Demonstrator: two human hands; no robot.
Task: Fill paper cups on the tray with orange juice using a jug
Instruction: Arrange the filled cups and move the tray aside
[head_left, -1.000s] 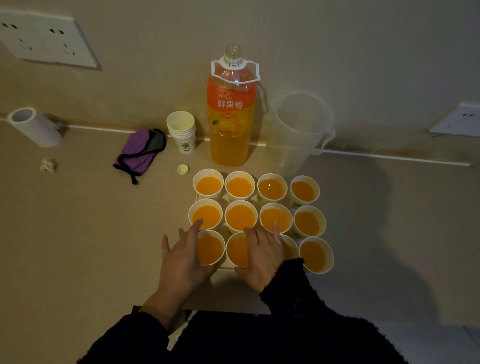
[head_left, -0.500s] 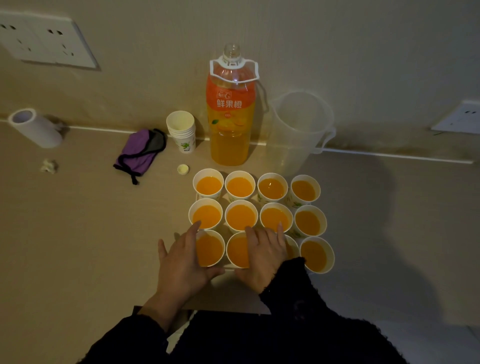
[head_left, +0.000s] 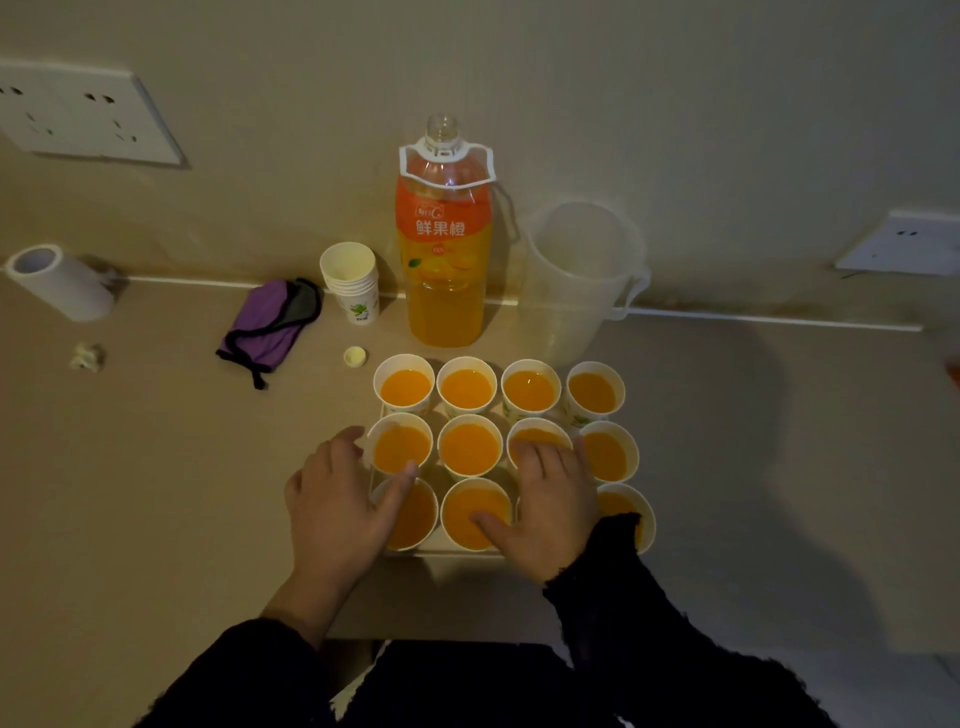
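As my left hand (head_left: 340, 512) and right hand (head_left: 551, 512) spread empty over full cups (head_left: 470, 448) beneath them, I should touch rims lightly.

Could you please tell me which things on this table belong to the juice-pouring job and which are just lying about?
Belong to the job: filled paper cups, tray, jug, juice bottle, bottle cap, stack of spare cups.

Just lying about: purple pouch, white roll, crumpled scrap.
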